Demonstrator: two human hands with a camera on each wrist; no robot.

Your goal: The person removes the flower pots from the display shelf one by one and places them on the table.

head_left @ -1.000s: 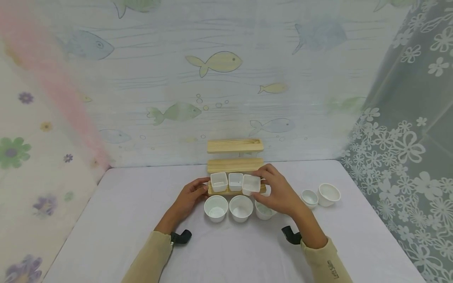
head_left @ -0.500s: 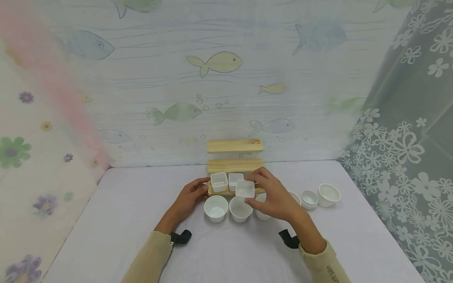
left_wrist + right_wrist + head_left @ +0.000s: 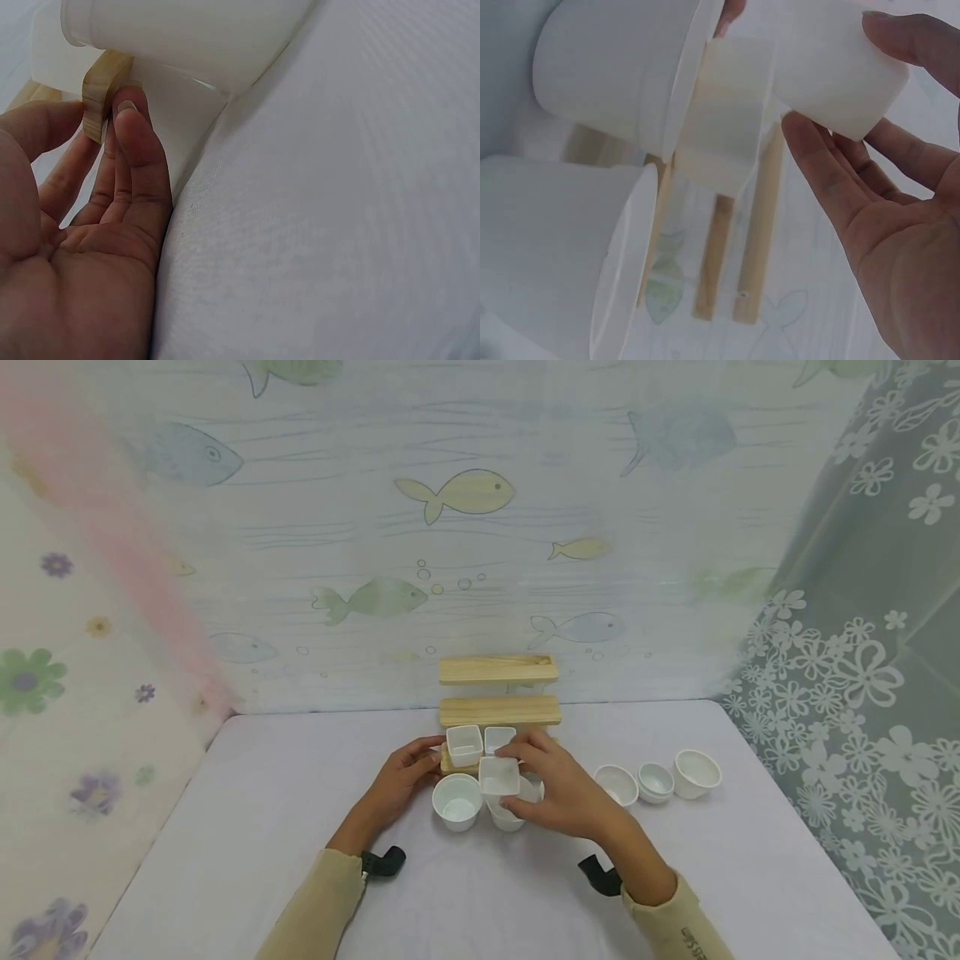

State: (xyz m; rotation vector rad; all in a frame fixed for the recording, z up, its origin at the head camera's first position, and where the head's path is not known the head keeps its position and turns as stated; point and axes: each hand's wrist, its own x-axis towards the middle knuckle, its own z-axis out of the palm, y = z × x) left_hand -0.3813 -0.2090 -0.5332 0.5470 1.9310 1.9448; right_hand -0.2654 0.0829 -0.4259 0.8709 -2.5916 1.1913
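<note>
My right hand (image 3: 558, 789) pinches a small square white bowl (image 3: 498, 775) between thumb and fingertips. It holds the bowl in front of the lowest tier of a wooden rack (image 3: 498, 710), overlapping a round white bowl (image 3: 506, 820) in the head view. My left hand (image 3: 401, 781) grips the left end of that lowest tier, its thumb and fingers on either side of the wood (image 3: 101, 90) in the left wrist view. Two more square bowls stand on the tier, one at the left (image 3: 464, 746) and one in the middle (image 3: 499, 738). My right hand hides the tier's right part.
A round white bowl (image 3: 458, 802) stands in front of the rack's left end; another (image 3: 532, 788) is partly behind my right fingers. Further right on the white-covered table (image 3: 487, 902) are a round bowl (image 3: 617, 785), small stacked bowls (image 3: 656, 781) and a larger bowl (image 3: 697, 773).
My right hand has moved the square bowl left and nearer to me, away from the right part of the lowest tier. My left hand has stayed in place.
</note>
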